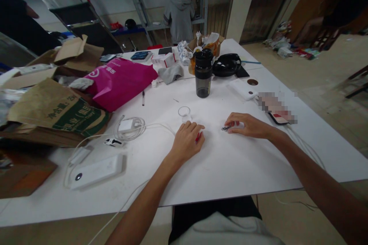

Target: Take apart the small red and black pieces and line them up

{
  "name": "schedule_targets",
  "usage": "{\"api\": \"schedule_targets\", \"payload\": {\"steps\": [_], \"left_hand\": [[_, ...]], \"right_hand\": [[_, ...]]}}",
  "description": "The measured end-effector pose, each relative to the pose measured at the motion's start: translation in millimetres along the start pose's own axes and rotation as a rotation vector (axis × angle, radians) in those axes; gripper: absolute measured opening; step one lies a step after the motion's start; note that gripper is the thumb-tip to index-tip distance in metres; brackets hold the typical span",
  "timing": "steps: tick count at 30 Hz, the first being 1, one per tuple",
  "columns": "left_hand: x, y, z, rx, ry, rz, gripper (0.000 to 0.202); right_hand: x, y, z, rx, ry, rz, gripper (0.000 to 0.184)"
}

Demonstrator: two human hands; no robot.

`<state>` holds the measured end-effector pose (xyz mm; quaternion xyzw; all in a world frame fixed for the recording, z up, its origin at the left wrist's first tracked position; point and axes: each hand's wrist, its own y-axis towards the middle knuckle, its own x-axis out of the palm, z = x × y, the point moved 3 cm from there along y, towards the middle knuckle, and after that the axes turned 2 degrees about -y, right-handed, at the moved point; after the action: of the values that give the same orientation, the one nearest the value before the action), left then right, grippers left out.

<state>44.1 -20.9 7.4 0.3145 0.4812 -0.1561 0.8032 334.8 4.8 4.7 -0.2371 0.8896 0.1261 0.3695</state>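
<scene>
Near the middle of the white table (201, 164), my left hand (187, 139) is closed around a small red thing (197, 137), mostly covered by the fingers. To its right, my right hand (247, 125) pinches a small white object with a black pattern (225, 128) just at the tabletop. A gap of bare table lies between the two hands. Just beyond my left hand is a thin ring-shaped loop (184, 111), with a small clear piece beside it.
A dark water bottle (203, 78) stands ahead. Left are a pink bag (120, 80), a coiled white cable (140, 132), a white power bank (97, 171) and cardboard boxes (25, 176). A phone (277, 111) lies to the right. A person in grey (180, 17) stands behind.
</scene>
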Motion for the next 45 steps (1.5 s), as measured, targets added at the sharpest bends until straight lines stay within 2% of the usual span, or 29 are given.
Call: {"api": "schedule_targets", "payload": {"steps": [5, 10, 24, 29, 32, 37, 40, 45], "left_hand": [[1.5, 2, 4, 0.022, -0.015, -0.035, 0.021], [0.1, 2, 1, 0.032, -0.003, -0.017, 0.018], [-16.9, 5, -6, -0.002, 0.061, 0.011, 0.021], [-32.3, 5, -17, -0.007, -0.083, -0.014, 0.024], [-44.5, 1, -27, -0.003, -0.233, -0.13, 0.033], [-48.8, -15, -45, -0.038, -0.335, -0.3, 0.07], [-44.2, -23, -51, -0.051, -0.342, -0.328, 0.078], [-43.2, -28, -59, -0.058, -0.32, -0.299, 0.081]], "right_hand": [[5, 4, 2, -0.015, 0.026, 0.015, 0.034], [11, 6, 0, -0.066, -0.004, 0.022, 0.029], [18, 2, -2, -0.059, -0.011, 0.065, 0.027], [21, 1, 1, -0.07, -0.016, 0.105, 0.029], [23, 2, -1, -0.084, -0.016, 0.101, 0.027], [23, 4, -6, -0.08, -0.006, 0.099, 0.026], [22, 3, -5, -0.063, -0.001, 0.118, 0.028], [21, 1, -2, -0.062, -0.001, 0.133, 0.03]]}}
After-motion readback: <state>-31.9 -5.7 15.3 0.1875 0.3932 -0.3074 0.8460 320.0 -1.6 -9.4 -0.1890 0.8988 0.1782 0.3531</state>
